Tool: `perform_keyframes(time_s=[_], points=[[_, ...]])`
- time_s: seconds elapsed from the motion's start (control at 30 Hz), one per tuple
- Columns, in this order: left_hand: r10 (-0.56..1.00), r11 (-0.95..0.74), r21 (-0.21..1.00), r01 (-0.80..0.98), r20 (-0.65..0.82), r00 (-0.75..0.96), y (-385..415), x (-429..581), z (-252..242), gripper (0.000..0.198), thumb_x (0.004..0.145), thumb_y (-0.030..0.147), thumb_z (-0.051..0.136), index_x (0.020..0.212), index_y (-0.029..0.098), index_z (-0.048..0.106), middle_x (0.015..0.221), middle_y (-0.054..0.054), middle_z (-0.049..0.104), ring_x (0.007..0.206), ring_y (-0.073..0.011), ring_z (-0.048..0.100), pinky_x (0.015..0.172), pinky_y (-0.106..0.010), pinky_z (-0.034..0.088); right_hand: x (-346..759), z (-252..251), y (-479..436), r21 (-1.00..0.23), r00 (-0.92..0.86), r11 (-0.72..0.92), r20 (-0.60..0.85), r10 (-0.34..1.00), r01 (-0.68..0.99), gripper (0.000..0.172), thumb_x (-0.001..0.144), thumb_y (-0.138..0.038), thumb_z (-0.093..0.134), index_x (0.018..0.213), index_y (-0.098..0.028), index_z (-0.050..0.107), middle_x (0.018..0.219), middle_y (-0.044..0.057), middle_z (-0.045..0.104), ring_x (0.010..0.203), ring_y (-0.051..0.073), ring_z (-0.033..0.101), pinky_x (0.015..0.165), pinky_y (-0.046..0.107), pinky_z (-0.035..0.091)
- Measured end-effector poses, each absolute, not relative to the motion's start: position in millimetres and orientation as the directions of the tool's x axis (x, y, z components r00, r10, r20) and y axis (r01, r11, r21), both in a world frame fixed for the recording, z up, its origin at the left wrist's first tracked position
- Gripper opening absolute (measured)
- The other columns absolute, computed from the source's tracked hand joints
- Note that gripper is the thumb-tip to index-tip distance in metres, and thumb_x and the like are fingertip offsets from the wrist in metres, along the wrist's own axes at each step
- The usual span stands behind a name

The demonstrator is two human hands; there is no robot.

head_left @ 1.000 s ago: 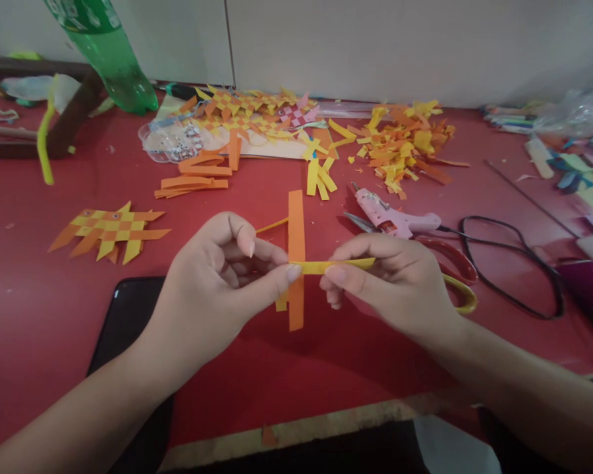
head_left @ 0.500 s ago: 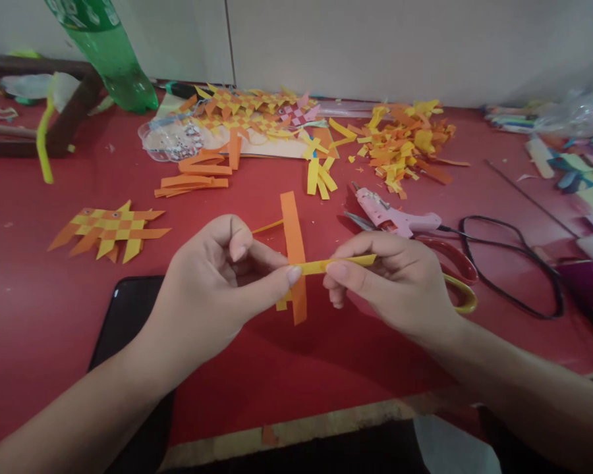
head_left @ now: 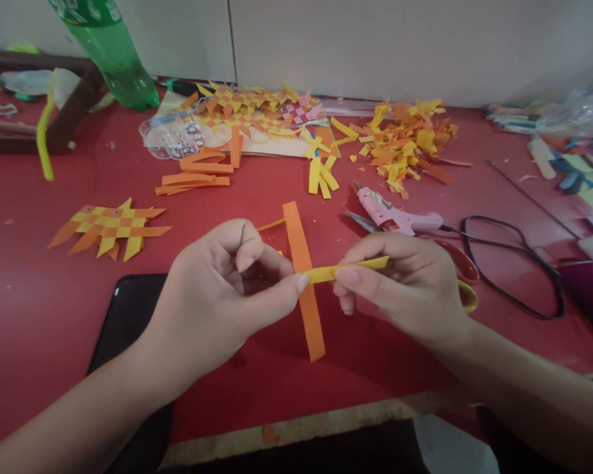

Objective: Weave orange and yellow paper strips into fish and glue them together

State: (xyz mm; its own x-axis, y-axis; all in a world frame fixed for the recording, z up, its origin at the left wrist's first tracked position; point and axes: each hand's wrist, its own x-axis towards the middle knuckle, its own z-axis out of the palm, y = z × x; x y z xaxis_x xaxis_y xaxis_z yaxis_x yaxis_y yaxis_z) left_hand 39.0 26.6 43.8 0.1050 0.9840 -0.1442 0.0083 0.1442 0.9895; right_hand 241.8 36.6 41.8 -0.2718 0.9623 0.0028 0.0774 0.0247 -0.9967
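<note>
An orange paper strip [head_left: 312, 322] and a yellow paper strip [head_left: 322, 274] cross each other above the red table, in the middle of the head view. My left hand [head_left: 222, 276] is closed, its thumb and fingers pinching the two strips where they meet. With thumb and forefinger, my right hand [head_left: 405, 283] pinches the yellow strip further along; its tip sticks out beyond my fingers. The orange strip runs lengthwise past my left fingertips, both ends free. Another strip of paper [head_left: 271, 224] shows behind my left fingers, mostly hidden.
Woven paper fish [head_left: 111, 227] lie at left, above a black phone [head_left: 128, 316]. Orange strips [head_left: 195, 179], yellow strips [head_left: 321, 176] and a scrap pile [head_left: 408, 141] are further back. A pink glue gun [head_left: 395, 214] with black cord and scissors [head_left: 467, 297] lie by my right hand.
Both hands have shifted slightly right and down with the strips. The orange strip's lower end now reaches nearer to me and leans further right.
</note>
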Motion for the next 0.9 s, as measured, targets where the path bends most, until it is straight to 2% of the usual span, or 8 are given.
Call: perform_keyframes(time_s=[0.17,0.3,0.47,0.53,0.63,0.77,0.83,0.9], points=[[0.982,0.107,0.994,0.010,-0.107,0.153,29.4,38.2,39.0,0.032,0.078,0.021,0.077,0.081,0.024,0.045,0.075,0.006,0.069,0.063,-0.0089,0.067,0.059,-0.016,0.054,241.7,40.3,37.0,-0.998,-0.272,0.018,0.000,0.962,0.064,0.013,0.083,-0.021,0.074,0.071,-0.024,0.069,0.058,-0.003,0.068,0.044,0.010,0.062,0.043,0.020,0.053],[0.983,0.084,0.993,0.083,-0.096,0.155,30.7,37.7,38.4,0.024,0.082,0.030,0.075,0.091,0.024,0.054,0.078,0.004,0.068,0.063,-0.0083,0.065,0.055,-0.015,0.051,241.8,37.3,35.9,-0.998,-0.269,0.022,0.004,0.963,0.064,0.012,0.084,-0.025,0.074,0.074,-0.023,0.069,0.057,-0.003,0.068,0.044,0.010,0.063,0.043,0.021,0.054],[0.984,0.051,0.993,0.107,-0.068,0.163,30.2,36.3,37.7,0.028,0.078,0.023,0.079,0.086,0.024,0.052,0.069,0.007,0.060,0.060,-0.0067,0.061,0.053,-0.012,0.047,239.5,36.4,34.5,-0.996,-0.308,0.048,0.021,0.951,0.080,0.010,0.084,-0.021,0.073,0.075,-0.022,0.067,0.059,-0.004,0.067,0.048,0.009,0.063,0.047,0.019,0.054],[0.986,0.032,0.995,0.099,-0.048,0.160,30.6,35.4,37.5,0.025,0.078,0.018,0.077,0.084,0.024,0.053,0.069,0.007,0.058,0.060,-0.0062,0.060,0.053,-0.012,0.047,238.8,35.6,33.5,-0.993,-0.294,0.088,0.061,0.954,0.081,0.009,0.082,-0.016,0.074,0.081,-0.022,0.067,0.065,-0.004,0.067,0.054,0.008,0.065,0.052,0.019,0.056],[0.984,0.018,0.996,0.086,-0.033,0.172,31.4,35.1,37.5,0.021,0.078,0.017,0.077,0.084,0.024,0.058,0.068,0.007,0.060,0.061,-0.0071,0.061,0.055,-0.013,0.049,239.4,32.2,32.9,-0.994,-0.262,0.104,0.091,0.961,0.038,0.017,0.082,-0.015,0.073,0.094,-0.024,0.064,0.075,-0.004,0.068,0.061,0.009,0.068,0.058,0.021,0.059],[0.988,-0.022,0.996,0.082,0.009,0.151,29.7,36.4,36.8,0.011,0.084,0.027,0.074,0.092,0.023,0.067,0.076,0.002,0.069,0.066,-0.0115,0.067,0.061,-0.020,0.056,242.7,27.3,39.1,-0.990,-0.290,-0.065,-0.026,0.957,-0.124,0.007,0.087,-0.023,0.071,0.089,-0.022,0.064,0.070,-0.004,0.066,0.060,0.010,0.066,0.057,0.022,0.059],[0.987,-0.121,0.982,0.148,0.104,0.120,28.2,36.5,35.8,0.010,0.089,0.025,0.067,0.098,0.024,0.070,0.083,-0.001,0.069,0.070,-0.0130,0.066,0.065,-0.023,0.057,244.3,27.1,44.5,-0.952,-0.312,-0.200,-0.122,0.942,-0.231,0.011,0.084,-0.025,0.075,0.084,-0.022,0.064,0.066,-0.005,0.065,0.057,0.009,0.064,0.053,0.021,0.056],[0.958,-0.282,0.918,0.280,0.255,0.129,27.7,35.8,35.2,0.021,0.086,0.022,0.069,0.106,0.027,0.072,0.092,-0.003,0.066,0.079,-0.0156,0.065,0.071,-0.027,0.057,245.5,28.5,48.8,-0.899,-0.350,-0.320,-0.208,0.913,-0.298,0.016,0.080,-0.025,0.078,0.082,-0.021,0.063,0.066,-0.005,0.065,0.055,0.007,0.061,0.050,0.018,0.054]])
